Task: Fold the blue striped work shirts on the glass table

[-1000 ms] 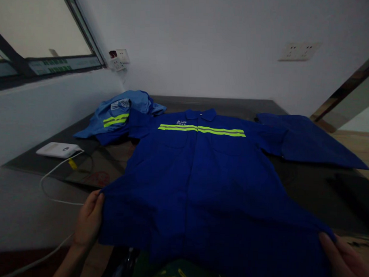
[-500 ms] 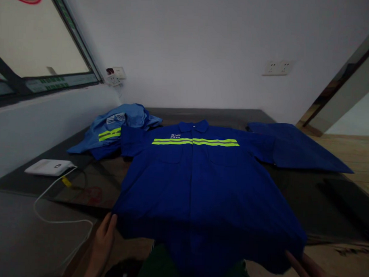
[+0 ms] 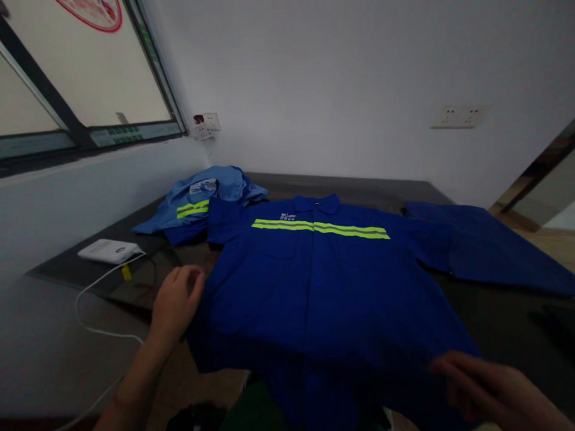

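A blue work shirt (image 3: 308, 291) lies face up on the dark table, collar at the far side and its hem hanging over the near edge. Two yellow-green reflective bands cross its chest. My left hand (image 3: 177, 299) is raised beside the shirt's left edge, fingers loosely curled with a gap at the thumb and nothing seen in them. Over the shirt's lower right part is my right hand (image 3: 484, 382), somewhat blurred. Its fingers point left, apart from the thumb, and I see no cloth gripped; whether they touch the shirt is unclear.
A crumpled light-blue garment (image 3: 198, 193) with a reflective band lies at the back left. Flat blue cloth (image 3: 494, 248) is at the right, partly under the sleeve. A white device (image 3: 107, 251) with a trailing cable stands on the dark table (image 3: 387, 187) near the left wall.
Both hands have let go of the shirt's lower corners. The left has risen along the edge; the right has moved up over the cloth. The view has turned slightly left.
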`<state>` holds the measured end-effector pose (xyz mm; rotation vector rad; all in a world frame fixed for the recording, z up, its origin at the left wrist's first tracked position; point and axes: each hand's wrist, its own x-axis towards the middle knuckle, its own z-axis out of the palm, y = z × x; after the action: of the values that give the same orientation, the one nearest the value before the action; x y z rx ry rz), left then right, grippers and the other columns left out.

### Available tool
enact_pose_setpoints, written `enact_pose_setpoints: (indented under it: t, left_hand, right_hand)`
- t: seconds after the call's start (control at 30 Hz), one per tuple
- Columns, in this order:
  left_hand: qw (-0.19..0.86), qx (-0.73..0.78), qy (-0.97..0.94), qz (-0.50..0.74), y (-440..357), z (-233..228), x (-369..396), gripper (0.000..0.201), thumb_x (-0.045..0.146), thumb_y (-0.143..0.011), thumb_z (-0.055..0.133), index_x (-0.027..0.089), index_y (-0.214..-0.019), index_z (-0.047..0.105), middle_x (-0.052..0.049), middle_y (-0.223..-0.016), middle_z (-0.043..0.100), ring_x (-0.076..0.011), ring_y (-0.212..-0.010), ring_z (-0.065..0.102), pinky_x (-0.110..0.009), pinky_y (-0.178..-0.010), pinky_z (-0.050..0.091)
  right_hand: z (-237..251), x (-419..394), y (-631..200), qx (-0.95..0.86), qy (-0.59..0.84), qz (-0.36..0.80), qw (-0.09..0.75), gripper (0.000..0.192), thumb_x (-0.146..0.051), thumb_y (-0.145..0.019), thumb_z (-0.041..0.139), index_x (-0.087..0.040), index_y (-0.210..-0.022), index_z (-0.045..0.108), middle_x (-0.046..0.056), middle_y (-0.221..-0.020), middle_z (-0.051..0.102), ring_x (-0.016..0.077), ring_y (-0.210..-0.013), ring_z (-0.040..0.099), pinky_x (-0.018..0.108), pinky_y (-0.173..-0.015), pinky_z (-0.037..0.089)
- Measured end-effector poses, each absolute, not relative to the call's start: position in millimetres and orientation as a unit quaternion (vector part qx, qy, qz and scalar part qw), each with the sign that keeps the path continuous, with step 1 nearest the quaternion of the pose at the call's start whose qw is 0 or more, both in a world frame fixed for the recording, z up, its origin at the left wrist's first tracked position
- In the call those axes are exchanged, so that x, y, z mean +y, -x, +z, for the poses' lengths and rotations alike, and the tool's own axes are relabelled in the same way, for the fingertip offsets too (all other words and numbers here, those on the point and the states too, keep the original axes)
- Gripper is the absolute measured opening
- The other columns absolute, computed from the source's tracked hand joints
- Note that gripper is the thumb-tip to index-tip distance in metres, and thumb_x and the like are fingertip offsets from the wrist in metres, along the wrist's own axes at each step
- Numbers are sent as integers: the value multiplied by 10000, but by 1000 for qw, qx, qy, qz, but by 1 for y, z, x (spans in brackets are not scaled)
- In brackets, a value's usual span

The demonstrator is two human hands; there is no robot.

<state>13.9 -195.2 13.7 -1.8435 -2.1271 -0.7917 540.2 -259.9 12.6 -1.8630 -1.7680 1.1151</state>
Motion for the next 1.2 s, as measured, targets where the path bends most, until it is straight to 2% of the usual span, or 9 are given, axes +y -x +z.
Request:
enact_pose_setpoints:
  t: [0.13, 0.23, 0.3, 0.4, 0.63, 0.8, 0.93, 1.1, 1.2]
  left_hand:
    - [33, -640, 750, -164, -45, 6, -113, 446, 387, -933, 362, 145, -1267, 532, -149, -1326, 522, -266, -1261, 444, -421, -1061, 328]
    - [-3, -655, 752, -67, -61, -12, -79, 530, 442, -954, 336, 185, -1411, 411, -147, -1483, 363, -312, -1395, 264, -533, -1103, 217]
    - [-5, -655, 754, -41, -60, -19, -71, 554, 463, -963, 309, 214, -1458, 334, -128, -1525, 289, -299, -1422, 204, -544, -1113, 179]
    - [-5, -642, 766, -27, -42, -21, -68, 540, 468, -976, 258, 270, -1477, 277, -87, -1546, 244, -261, -1431, 188, -537, -1120, 166]
    - [16, -693, 721, 1, 24, -16, -52, 525, 410, -988, 183, 279, -1497, 199, -114, -1553, 209, -283, -1421, 217, -633, -1072, 174]
    - [145, -676, 721, -36, 21, -7, -36, 463, 295, -967, 286, 211, -1404, 414, -130, -1449, 419, -264, -1342, 359, -545, -1117, 133]
    - [199, -663, 719, -62, -2, 14, -33, 392, 217, -928, 346, 183, -1274, 527, -147, -1293, 541, -266, -1215, 477, -439, -1045, 295]
    - [137, -728, 672, 1, -26, 25, -70, 423, 443, -930, 366, 112, -1115, 553, -188, -1055, 632, -317, -932, 629, -434, -797, 463]
    - [116, -742, 659, 52, -34, 18, -101, 437, 460, -945, 331, 112, -1117, 530, -194, -1039, 643, -331, -912, 647, -420, -735, 492]
  right_hand:
    - [51, -179, -449, -777, 531, 243, 236, 427, -499, -856, 447, -217, -1080, 677, 90, -1104, 683, 248, -1020, 637, 401, -927, 497]
    - [36, -135, -390, -849, 467, 160, 188, 473, -431, -899, 458, -157, -1264, 580, 147, -1391, 489, 276, -1301, 429, 452, -1081, 349]
    - [20, -119, -362, -870, 455, 135, 136, 547, -489, -896, 480, -204, -1363, 494, 128, -1501, 341, 315, -1394, 268, 539, -1103, 271]
    - [3, -108, -342, -880, 452, 123, 79, 612, -587, -904, 402, -286, -1437, 381, 75, -1546, 250, 335, -1425, 160, 623, -1101, 170]
    - [-7, -100, -349, -885, 451, 90, 70, 577, -573, -935, 293, -336, -1460, 316, 9, -1549, 251, 281, -1434, 152, 578, -1133, 105]
    - [-7, -85, -351, -885, 454, 83, 57, 585, -572, -937, 273, -330, -1469, 297, 11, -1555, 231, 278, -1437, 141, 577, -1132, 98]
    - [-8, -72, -351, -884, 458, 80, 51, 588, -575, -935, 273, -328, -1468, 300, 15, -1553, 237, 277, -1437, 143, 575, -1131, 105]
    - [-15, -68, -352, -886, 453, 70, 70, 591, -585, -934, 264, -326, -1464, 312, 17, -1551, 243, 283, -1436, 148, 581, -1128, 114]
    - [-16, -68, -352, -886, 453, 68, 74, 588, -577, -935, 274, -320, -1461, 321, 27, -1547, 253, 294, -1431, 160, 593, -1123, 121]
